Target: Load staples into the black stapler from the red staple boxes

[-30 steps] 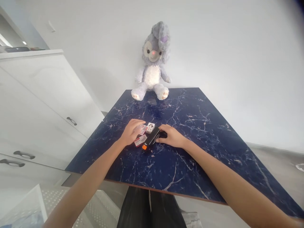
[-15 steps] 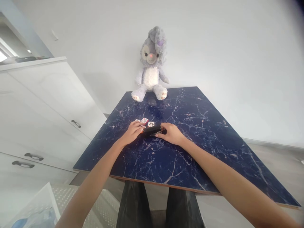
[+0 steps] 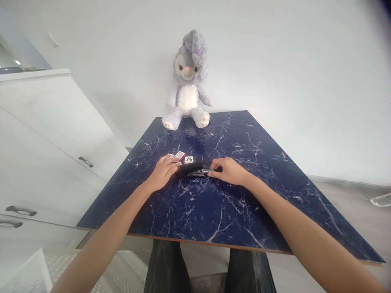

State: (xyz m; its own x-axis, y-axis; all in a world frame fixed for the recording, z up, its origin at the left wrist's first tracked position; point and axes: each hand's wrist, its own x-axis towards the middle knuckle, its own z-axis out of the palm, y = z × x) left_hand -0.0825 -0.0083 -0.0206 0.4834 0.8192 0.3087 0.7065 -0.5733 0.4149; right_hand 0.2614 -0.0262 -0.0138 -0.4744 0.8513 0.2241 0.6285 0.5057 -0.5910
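2 ends of the black stapler (image 3: 191, 166) over the table (image 3: 210, 215) are held, the left hand (image 3: 162, 173) loosely curled, the right hand (image 3: 229, 171) pinching closely; its metal channel (image 3: 198, 173) seems already exposed, not yet closed back.

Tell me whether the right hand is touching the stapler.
Touching: the head view shows the right hand pinching one end of the stapler, no gap visible.

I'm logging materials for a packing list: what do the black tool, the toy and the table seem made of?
Black tool: probably smooth plastic, from its even dark surface; its silvery strip shines like metal.
Toy: soft plush fabric, shown by its fluffy greyish pile.
Table: glossy and veined like marble, but the brown edge hints at laminated board; I can't be sure.
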